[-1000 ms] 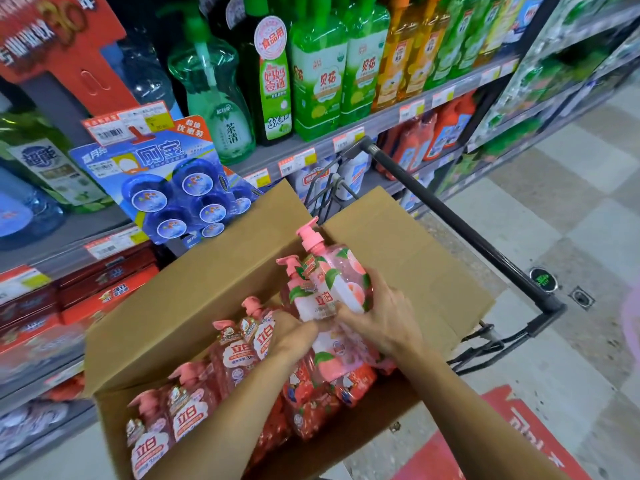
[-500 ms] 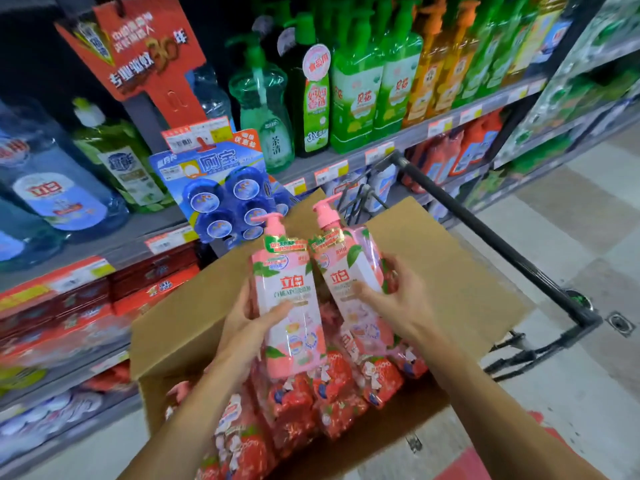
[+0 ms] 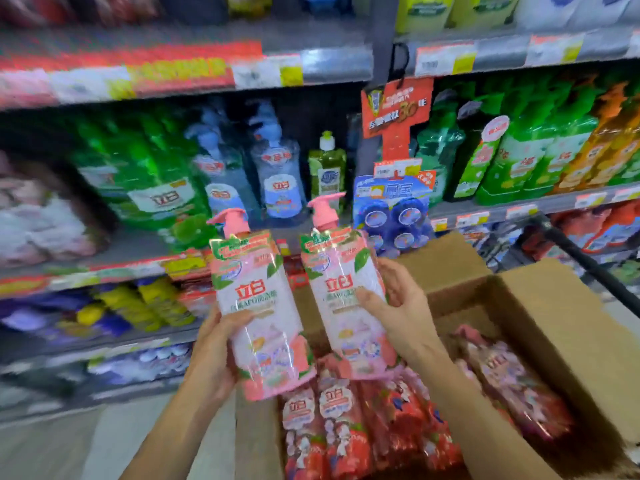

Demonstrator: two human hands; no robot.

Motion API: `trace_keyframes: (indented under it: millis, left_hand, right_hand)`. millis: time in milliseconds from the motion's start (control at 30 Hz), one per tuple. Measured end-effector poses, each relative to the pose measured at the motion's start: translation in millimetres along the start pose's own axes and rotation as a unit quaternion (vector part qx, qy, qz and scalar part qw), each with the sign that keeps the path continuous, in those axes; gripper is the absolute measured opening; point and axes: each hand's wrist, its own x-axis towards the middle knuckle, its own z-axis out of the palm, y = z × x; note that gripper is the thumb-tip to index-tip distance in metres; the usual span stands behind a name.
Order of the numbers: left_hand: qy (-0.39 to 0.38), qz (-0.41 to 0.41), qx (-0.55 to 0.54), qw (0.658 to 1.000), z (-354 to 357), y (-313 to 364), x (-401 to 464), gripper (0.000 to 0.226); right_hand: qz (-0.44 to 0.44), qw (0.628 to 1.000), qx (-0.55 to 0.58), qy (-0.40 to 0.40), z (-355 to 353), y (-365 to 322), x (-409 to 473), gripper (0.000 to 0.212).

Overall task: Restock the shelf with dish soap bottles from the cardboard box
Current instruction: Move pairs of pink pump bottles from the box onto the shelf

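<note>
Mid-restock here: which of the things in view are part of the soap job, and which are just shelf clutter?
Job:
left hand holding a pink pump bottle
right hand holding a second pink bottle
cardboard box with more bottles inside

Just there:
green bottles
blue bottles
blue blister pack
red hanging tag

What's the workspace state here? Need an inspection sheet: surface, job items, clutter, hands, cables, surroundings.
Surface: grey middle shelf, bare stretch at its front left of centre.
Job's things: two pink pump-top dish soap bottles, left one, right one, both upright, lifted above the open brown cardboard box; more pink and red bottles lie inside the box.
Clutter: blue blister pack of round discs hanging at the shelf front.
Hands: left hand has its grip on the left bottle; right hand on the right one.
Cables: nothing seen.
Surroundings: green, blue and orange bottles on shelves, red hanging sign, black cart handle; much is blurred.
</note>
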Motion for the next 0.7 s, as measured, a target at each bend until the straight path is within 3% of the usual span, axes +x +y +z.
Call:
trace_keyframes:
  millis: [67, 167, 233, 333, 433, 533, 700]
  left_hand:
    - [0.023, 0.014, -0.017, 0.999, -42.7, 23.6, -16.7, 0.04]
    - [0.042, 0.051, -0.023, 0.998, -102.1, 58.5, -45.6, 0.075]
    - [0.059, 0.081, -0.025, 0.995, -135.2, 77.5, -64.6, 0.085]
    - [0.078, 0.123, -0.032, 0.989, -183.8, 103.5, -94.7, 0.066]
    - [0.103, 0.167, -0.037, 0.98, -230.1, 128.5, -126.1, 0.064]
    - [0.137, 0.196, -0.057, 0.969, -267.0, 151.6, -152.0, 0.041]
    - [0.174, 0.245, -0.068, 0.951, -320.6, 188.9, -177.9, 0.048]
  right_hand:
    - [-0.012, 0.999, 0.017, -0.042, 46.3, -13.4, -7.9, 0.045]
    - [-0.017, 0.995, 0.058, -0.084, 115.5, -33.4, -24.8, 0.045]
    - [-0.02, 0.99, 0.084, -0.108, 158.8, -46.4, -38.4, 0.04]
    - [-0.016, 0.982, 0.118, -0.149, 221.7, -62.9, -63.5, 0.054]
    - [-0.011, 0.969, 0.148, -0.199, 281.6, -78.4, -89.1, 0.063]
    - [-0.007, 0.955, 0.168, -0.244, 331.5, -93.3, -108.1, 0.066]
    - [-0.005, 0.931, 0.181, -0.316, 400.8, -117.4, -125.8, 0.068]
